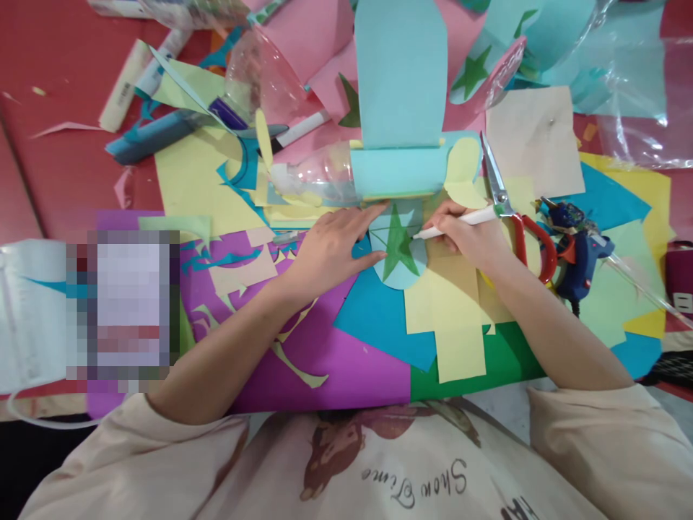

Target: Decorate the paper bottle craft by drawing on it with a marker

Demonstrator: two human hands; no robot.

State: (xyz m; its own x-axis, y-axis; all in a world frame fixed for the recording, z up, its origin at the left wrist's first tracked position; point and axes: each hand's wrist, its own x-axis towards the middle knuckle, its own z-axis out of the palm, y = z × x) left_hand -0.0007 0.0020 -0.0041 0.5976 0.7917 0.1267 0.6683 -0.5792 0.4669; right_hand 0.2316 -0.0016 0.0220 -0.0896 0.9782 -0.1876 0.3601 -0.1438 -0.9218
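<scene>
We pressed our left hand (330,245) flat on the pale blue disc (399,249) near the middle of the tabletop, while our right hand (466,235) gripped a white pen (460,222), its tip at the green star (398,245) lying on the disc. The star looked cut out and placed; whether it was glued or only being traced, we could not tell. Scissors (512,217) and a glue gun (577,249) lay just beside our right hand. Any pen line was too fine to make out.
</scene>
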